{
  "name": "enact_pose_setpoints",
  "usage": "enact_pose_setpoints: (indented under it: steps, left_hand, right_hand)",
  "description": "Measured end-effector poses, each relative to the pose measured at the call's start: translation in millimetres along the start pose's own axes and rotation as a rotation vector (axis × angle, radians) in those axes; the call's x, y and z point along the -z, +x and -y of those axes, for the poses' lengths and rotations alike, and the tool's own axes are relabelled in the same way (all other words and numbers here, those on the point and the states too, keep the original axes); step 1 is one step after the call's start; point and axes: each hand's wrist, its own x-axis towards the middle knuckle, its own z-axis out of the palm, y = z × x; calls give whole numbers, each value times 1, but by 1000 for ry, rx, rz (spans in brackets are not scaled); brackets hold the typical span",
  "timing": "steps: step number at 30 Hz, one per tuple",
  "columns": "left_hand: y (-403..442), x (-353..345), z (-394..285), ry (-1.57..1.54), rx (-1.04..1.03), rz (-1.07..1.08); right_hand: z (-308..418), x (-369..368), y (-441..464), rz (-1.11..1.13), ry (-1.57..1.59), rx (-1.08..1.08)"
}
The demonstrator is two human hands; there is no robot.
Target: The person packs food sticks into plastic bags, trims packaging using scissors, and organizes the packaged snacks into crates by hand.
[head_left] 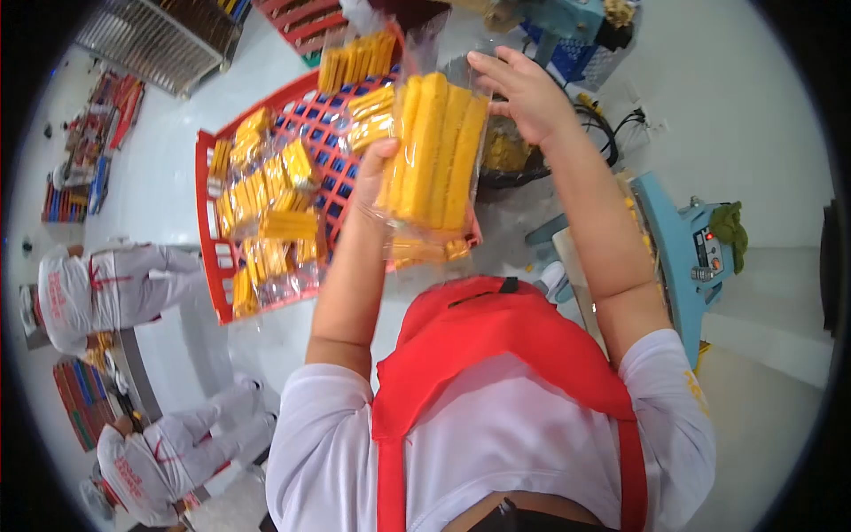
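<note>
In the head view my left hand (376, 168) grips a clear plastic bag of thick yellow sticks (433, 155) by its left side, thumb over the front. The bag stands nearly upright in front of me, above the edge of a red plastic crate (211, 239). Beside the bag's upper right corner is my right hand (529, 96), fingers apart; I cannot tell whether its fingertips touch the loose plastic. Several similar bagged yellow packs (266, 191) lie in the crate, and another pack (357, 62) is at its far edge.
A blue machine (678, 257) with a control panel stands at right, near dark cables (603, 124). Behind my right forearm is a dark container (510, 155) with yellow pieces. Two people in white, one person (120, 288) above another person (168, 452), are at left. A metal rack (155, 44) stands at upper left.
</note>
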Motion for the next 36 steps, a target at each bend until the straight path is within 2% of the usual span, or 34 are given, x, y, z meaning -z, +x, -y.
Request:
enact_pose_setpoints:
  steps: [1, 2, 4, 5, 7, 8, 9, 10, 11, 12, 13, 15, 17, 19, 26, 28, 29, 30, 31, 32, 34, 35, 36]
  left_hand:
    - [-9, 14, -16, 104, 30, 65]
    - [-19, 24, -27, 96, 21, 43]
    - [-34, 38, -48, 486, -20, 89]
    - [-43, 46, -54, 480, -29, 77]
    - [-59, 62, -63, 744, -106, -194]
    - [-66, 69, -62, 909, -140, -428]
    - [-70, 80, -60, 903, -143, -440]
    - [-73, 95, -56, 688, -128, -585]
    - [-74, 111, -52, 468, -113, -719]
    - [-74, 129, -50, 342, -125, -684]
    - [-70, 144, -45, 334, -134, -690]
    - [-55, 169, -27, 294, -235, -413]
    - [-41, 183, -3, 498, -164, -415]
    - [-31, 225, 31, 663, -267, -626]
    - [-38, 213, 27, 832, -157, -651]
    - [-47, 213, 13, 1202, -213, -789]
    - [-61, 205, -4, 1619, -348, -1009]
    - [-75, 220, -27, 1663, -568, -1223]
    - [-90, 228, -42, 1587, -881, -1559]
    - [-107, 213, -65, 1311, -920, -1779]
    - [-139, 247, -104, 1152, -955, -2176]
    - [-147, 246, -113, 1158, -969, -2171]
    - [-152, 243, -119, 1161, -825, -2071]
  right_hand:
    - [2, 3, 0, 249, 113, -196]
    - [-4, -2, 2, 416, 252, -297]
    - [-18, -30, 1, 424, 155, -242]
    - [-28, -46, 1, 419, 56, -176]
    - [-59, -71, 7, 359, 60, -209]
    - [-78, -80, 10, 343, -80, -117]
    - [-100, -88, 14, 328, -218, -22]
    - [-128, -94, 16, 339, -217, -28]
    - [-159, -100, 16, 364, -232, 145]
    - [-182, -104, 16, 386, -245, 317]
    - [-194, -102, 11, 398, -246, 314]
    - [-209, -85, -4, 571, -762, 460]
    - [-219, -69, -15, 738, -1283, 341]
    - [-223, -60, -25, 692, -1481, 191]
    - [-216, -67, -34, 762, -1713, 250]
    - [-218, -69, -36, 783, -1775, 252]
    - [-219, -69, -36, 776, -1776, 251]
    - [-220, -70, -37, 793, -1802, 277]
    - [-220, -69, -38, 810, -1829, 304]
    - [-218, -69, -40, 803, -1829, 305]
    - [-214, -71, -45, 870, -1824, 269]
    - [-211, -72, -46, 859, -1821, 277]
    - [-205, -73, -47, 906, -1785, 224]
